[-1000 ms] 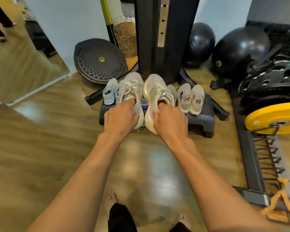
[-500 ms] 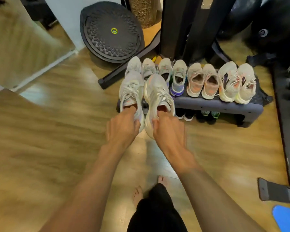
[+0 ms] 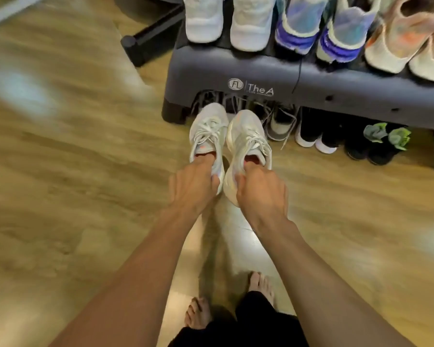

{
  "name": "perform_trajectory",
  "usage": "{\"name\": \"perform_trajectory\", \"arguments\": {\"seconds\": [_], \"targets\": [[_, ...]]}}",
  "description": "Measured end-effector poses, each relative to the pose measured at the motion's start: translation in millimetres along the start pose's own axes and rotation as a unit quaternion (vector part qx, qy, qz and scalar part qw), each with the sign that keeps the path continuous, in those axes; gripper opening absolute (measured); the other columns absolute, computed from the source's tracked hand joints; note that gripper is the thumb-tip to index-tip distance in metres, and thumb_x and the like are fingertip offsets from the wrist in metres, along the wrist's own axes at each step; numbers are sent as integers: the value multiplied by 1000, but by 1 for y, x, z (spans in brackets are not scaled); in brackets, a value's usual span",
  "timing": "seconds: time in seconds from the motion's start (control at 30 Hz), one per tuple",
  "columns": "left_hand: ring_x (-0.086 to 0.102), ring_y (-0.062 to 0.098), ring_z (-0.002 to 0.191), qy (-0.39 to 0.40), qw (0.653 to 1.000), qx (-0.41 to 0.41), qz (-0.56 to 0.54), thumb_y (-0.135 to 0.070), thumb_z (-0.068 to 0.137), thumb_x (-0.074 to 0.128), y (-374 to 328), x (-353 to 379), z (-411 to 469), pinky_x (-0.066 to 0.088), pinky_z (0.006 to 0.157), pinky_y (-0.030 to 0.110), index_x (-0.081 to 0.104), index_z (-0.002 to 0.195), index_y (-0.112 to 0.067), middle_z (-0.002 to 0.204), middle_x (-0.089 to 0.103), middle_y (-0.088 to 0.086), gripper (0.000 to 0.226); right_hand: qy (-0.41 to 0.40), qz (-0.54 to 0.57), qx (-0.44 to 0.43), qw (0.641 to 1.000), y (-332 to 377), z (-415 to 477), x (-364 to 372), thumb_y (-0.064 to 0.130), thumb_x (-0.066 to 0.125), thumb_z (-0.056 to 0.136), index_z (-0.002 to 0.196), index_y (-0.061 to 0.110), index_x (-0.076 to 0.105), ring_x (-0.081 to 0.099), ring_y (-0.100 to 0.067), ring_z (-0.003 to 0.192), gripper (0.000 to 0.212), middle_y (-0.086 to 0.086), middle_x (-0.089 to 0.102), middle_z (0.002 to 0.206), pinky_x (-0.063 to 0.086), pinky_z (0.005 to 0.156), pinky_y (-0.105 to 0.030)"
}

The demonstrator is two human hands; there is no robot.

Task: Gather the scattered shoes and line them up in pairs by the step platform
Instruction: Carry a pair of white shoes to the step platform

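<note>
Now, two pale grey sneakers are held side by side just in front of the step platform, toes pointed at it. The left sneaker is gripped at the heel by the left hand: the fingers are tucked down inside the collar and the thumb is pressed against the outside, so the heel rim is pinched. The right sneaker is held the same way by the right hand, fingers buried in the opening. The two sneakers are nearly touching along their inner sides. Whether their soles are resting on the wooden floor cannot be told.

On top of the dark platform, a row of shoes is set with heels facing out. A white pair is at the left end and a blue-and-purple pair next to it. A peach pair is cut off by the right edge.

Underneath the platform more footwear is stowed. A grey laced sneaker is just beside the right sneaker's toe. A black pair with white toes is further right, and a black pair with green tops beyond that. The left sneaker's toe is seen close to the platform's left foot.

A black bar is laid on the floor left of the platform. Bare feet are seen at the bottom, well back.
</note>
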State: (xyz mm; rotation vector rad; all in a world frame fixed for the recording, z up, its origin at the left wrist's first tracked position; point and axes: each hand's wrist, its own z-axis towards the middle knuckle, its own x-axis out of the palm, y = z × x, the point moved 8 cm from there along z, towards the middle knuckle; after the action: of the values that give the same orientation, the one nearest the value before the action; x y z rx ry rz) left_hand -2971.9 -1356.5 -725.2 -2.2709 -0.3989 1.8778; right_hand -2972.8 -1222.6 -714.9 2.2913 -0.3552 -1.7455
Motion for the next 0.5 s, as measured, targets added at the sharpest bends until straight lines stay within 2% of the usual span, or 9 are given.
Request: {"name": "perform_trajectory", "arguments": {"seconds": [0.17,0.33,0.5], "targets": [[61,32,90,10,999,15,33,-28,92,50,45,107,49,41,66,35,51,115,-17,110,61,6,25,-17,-18,-2,1000,-21,54,108,28,52,95,106,16,57,56,-29,76,17,-7,65,95,30,62,-28],[61,33,94,9,999,10,39,-28,91,50,86,178,92,45,71,37,50,113,-18,114,60,5,23,-20,-15,-12,1000,-29,100,190,30,46,98,110,15,56,63,-32,91,22,-8,66,101,32,64,-30],[62,35,89,-2,997,10,70,-24,90,51,113,211,109,36,62,34,50,106,-18,107,62,8,17,0,-14,-4,1000,-23,119,240,9,47,93,114,13,52,62,-35,89,22,-11,64,102,33,64,-32]]}}
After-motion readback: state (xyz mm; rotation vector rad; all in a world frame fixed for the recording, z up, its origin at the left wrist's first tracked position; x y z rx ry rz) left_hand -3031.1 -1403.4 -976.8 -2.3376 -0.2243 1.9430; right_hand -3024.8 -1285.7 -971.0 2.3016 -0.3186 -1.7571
